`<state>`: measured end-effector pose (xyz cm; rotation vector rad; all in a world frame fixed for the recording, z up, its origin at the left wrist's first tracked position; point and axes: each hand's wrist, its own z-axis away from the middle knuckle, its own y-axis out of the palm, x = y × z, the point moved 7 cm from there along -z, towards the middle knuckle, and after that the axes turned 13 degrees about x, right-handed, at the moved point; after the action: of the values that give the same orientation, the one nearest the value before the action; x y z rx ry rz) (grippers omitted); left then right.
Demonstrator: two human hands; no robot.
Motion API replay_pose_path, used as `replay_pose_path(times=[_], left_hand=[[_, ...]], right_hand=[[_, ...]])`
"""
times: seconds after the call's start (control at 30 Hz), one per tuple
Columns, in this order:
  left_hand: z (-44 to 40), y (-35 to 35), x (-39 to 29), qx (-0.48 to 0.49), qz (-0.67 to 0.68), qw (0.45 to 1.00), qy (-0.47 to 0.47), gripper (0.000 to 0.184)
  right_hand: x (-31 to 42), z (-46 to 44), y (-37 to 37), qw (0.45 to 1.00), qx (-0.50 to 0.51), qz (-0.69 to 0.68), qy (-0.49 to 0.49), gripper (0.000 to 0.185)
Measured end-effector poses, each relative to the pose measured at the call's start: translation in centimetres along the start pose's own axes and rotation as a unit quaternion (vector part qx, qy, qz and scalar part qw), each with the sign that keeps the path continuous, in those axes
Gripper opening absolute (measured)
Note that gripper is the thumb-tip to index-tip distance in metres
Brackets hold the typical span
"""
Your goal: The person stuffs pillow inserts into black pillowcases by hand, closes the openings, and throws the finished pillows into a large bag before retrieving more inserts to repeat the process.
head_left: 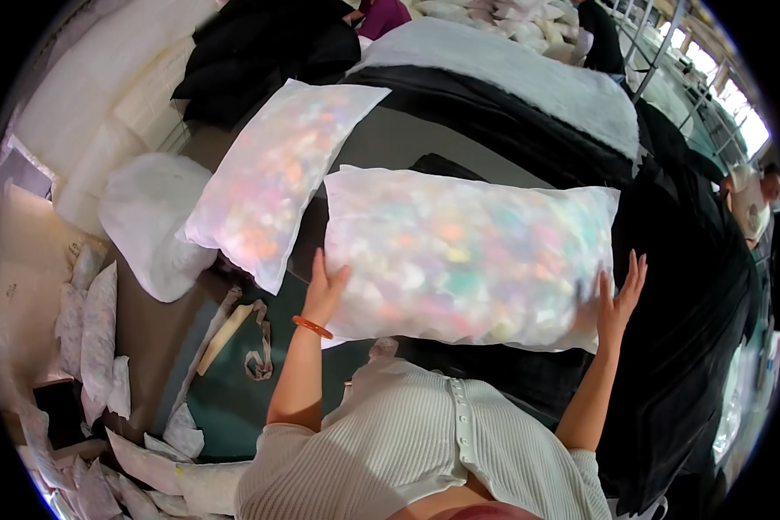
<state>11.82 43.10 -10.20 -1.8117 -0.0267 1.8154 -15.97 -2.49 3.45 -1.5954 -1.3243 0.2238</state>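
Observation:
A plump white pillow [468, 260], its multicoloured filling showing through the thin cover, lies lengthwise in front of me. At its left end is my left hand [324, 290], fingers stretched upward along the edge and thumb toward the cover; an orange bracelet circles that wrist. My right hand [620, 302] is at the opposite end, fingers spread and the thumb side against or very near the pillow. Neither hand wraps round it. Beyond my left hand, a second pillow [282, 178] with similar filling lies slanted.
White fluffy stuffing [154, 221] rests at the left. Dark fabric [680, 329] hangs along the right, and white batting [511, 82] lies across black cloth at the back. Filled bags [101, 325] are piled lower left. Other people, one a person in purple [381, 17], are in the background.

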Motion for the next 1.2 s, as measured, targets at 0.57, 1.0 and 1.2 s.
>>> replay_pose_path(times=[0.57, 1.0, 1.2], left_hand=[[0.7, 2.1, -5.4, -0.073, -0.188, 0.915, 0.35, 0.063], [-8.5, 11.3, -12.5, 0.323, -0.399, 0.813, 0.276, 0.068], [-15.9, 19.3, -9.1, 0.267, -0.452, 0.822, 0.22, 0.076]], right_hand=[[-8.4, 5.4, 4.8, 0.953, 0.07, -0.177, 0.234, 0.047], [-0.7, 8.9, 0.5, 0.971, 0.106, -0.038, 0.213, 0.068], [-2.4, 6.7, 6.0, 0.977, 0.044, 0.039, 0.203, 0.077]])
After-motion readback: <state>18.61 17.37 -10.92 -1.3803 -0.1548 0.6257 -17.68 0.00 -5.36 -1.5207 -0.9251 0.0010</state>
